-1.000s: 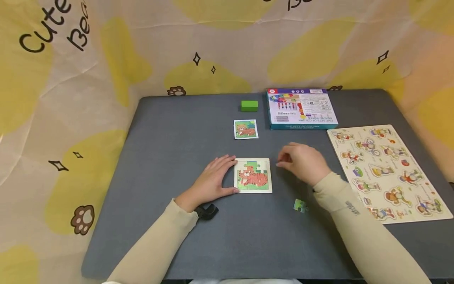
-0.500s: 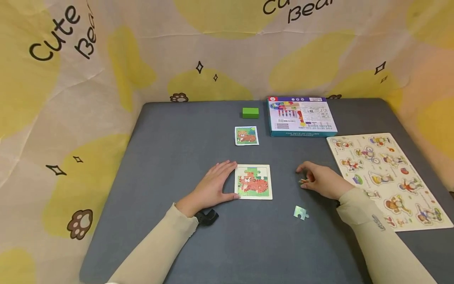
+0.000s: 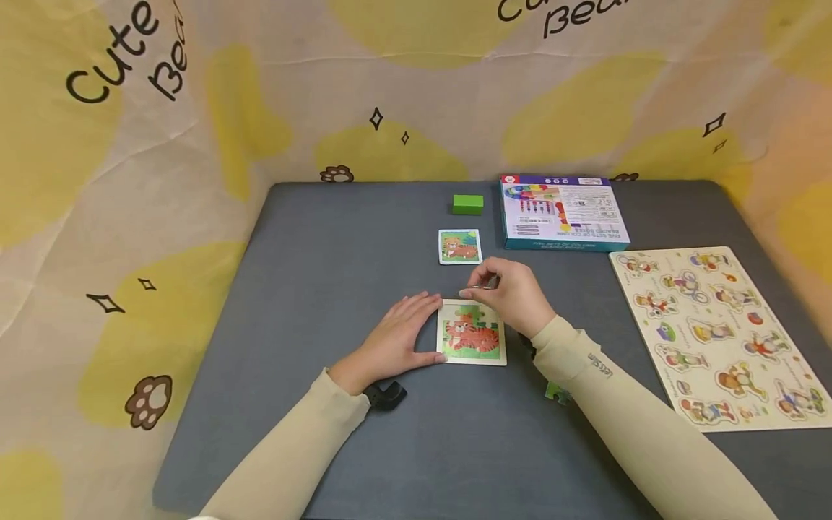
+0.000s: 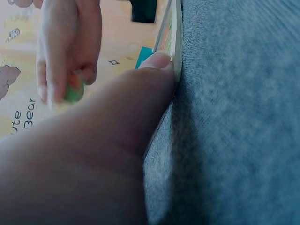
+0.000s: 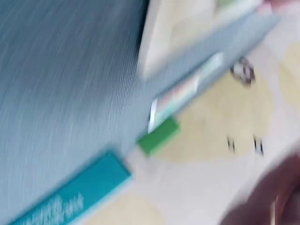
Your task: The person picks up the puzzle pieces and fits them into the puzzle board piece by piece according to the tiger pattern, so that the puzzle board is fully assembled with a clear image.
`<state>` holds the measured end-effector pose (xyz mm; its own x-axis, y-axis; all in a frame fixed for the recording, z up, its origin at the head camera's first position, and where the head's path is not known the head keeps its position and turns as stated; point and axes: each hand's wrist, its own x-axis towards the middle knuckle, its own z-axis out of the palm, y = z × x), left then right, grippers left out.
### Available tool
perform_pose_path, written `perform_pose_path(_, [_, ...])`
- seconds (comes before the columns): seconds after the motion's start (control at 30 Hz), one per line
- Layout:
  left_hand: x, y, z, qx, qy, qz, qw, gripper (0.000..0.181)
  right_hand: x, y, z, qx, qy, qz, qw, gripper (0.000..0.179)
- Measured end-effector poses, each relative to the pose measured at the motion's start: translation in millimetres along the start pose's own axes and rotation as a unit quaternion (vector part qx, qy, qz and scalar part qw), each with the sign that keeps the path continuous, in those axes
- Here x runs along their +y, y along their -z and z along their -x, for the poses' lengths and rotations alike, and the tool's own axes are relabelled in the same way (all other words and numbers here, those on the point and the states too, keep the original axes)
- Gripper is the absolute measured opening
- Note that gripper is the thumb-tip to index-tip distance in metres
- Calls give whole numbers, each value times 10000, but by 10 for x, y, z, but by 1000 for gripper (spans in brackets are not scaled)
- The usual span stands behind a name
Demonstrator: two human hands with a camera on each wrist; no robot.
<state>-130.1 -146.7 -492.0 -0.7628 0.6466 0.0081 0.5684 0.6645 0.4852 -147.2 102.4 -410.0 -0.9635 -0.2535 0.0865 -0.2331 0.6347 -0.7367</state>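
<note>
A small square tiger puzzle [image 3: 473,342] in a pale wooden frame lies on the grey table. My left hand [image 3: 390,348] rests at its left side, fingers extended, index fingertip at the top left corner and thumb at the bottom left. Over the puzzle's upper right edge, my right hand [image 3: 517,296] pinches a puzzle piece, seen nearly edge-on. In the left wrist view that puzzle piece [image 4: 75,88] shows blurred green and orange. Another green puzzle piece [image 3: 556,393] lies on the table, partly hidden by the right sleeve. The right wrist view is blurred.
Behind the puzzle lies a small tiger picture card [image 3: 460,247], with a green block [image 3: 468,205] farther back. A flat toy box [image 3: 564,212] sits at the back right. On the right is a large wooden peg-style picture board [image 3: 724,336]. A printed cloth [image 3: 416,94] surrounds the table.
My right hand went right and picked a puzzle piece off the table, then carried it back left to the puzzle's upper edge. The left hand has stayed beside the frame.
</note>
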Motion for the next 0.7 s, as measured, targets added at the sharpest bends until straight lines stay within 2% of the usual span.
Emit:
perform_pose_path(0.17, [60, -36, -55, -81, -101, 31, 9999, 98, 57, -127, -84, -350, -72, -77, 9993, 17])
perform_pose_path(0.27, [87, -37, -71, -110, -110, -9, 9999, 97, 91, -140, -112, -868, -150, -116, 9960, 17])
perform_pose_path(0.43, [93, -32, -77, -89, -141, -137, 9998, 96, 124, -124, -166, -1663, -256, 244, 9854, 15])
perform_pose_path(0.63, [83, -77, -25, -113, -104, -73, 9999, 97, 161, -199, -198, -1882, -352, 664, 9793, 15])
perform_pose_path(0.7, [80, -93, -17, -92, -129, -45, 9999, 97, 171, -231, -201, -1879, -242, 894, 9778, 15])
